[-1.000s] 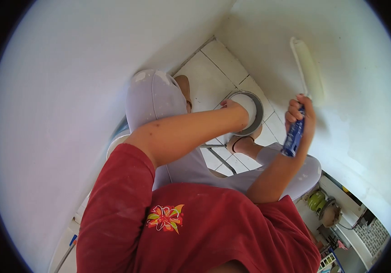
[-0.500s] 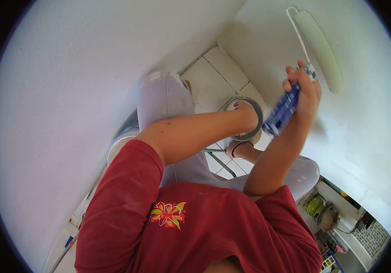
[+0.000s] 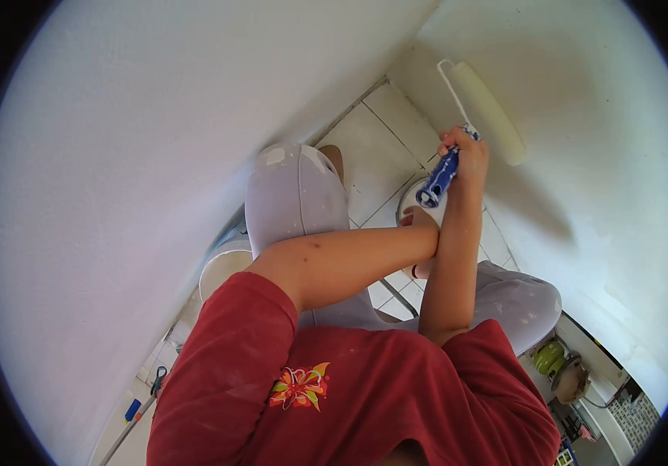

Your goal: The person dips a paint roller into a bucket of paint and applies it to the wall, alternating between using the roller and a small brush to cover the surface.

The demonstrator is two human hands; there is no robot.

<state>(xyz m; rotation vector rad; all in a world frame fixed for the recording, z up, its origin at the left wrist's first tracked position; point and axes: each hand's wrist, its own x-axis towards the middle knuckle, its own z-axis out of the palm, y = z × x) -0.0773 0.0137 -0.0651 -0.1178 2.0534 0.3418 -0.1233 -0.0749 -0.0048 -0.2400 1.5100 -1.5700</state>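
My right hand (image 3: 469,154) is wrapped round the paint-spotted blue handle of a paint roller (image 3: 438,182). The roller's long, pale sleeve (image 3: 491,113) lies close along the right-hand wall (image 3: 582,132). My left hand (image 3: 421,219) is low, beside the rim of a round bucket (image 3: 402,203) with a whitish inside. Its fingers look curled, but my right forearm crosses in front and hides part of the hand; I cannot tell what it grips. My knees, in paint-marked light trousers, are spread on either side.
Two pale walls meet in a corner ahead, over a tiled floor (image 3: 380,151). A white bucket (image 3: 221,272) stands by my left side. At lower left lies a pole (image 3: 128,427). At lower right, a shelf area holds a green item (image 3: 549,356) and assorted goods.
The roller and my right hand have come down and left along the wall, towards the corner. My right forearm now crosses over my left wrist, and my left hand sits slightly lower.
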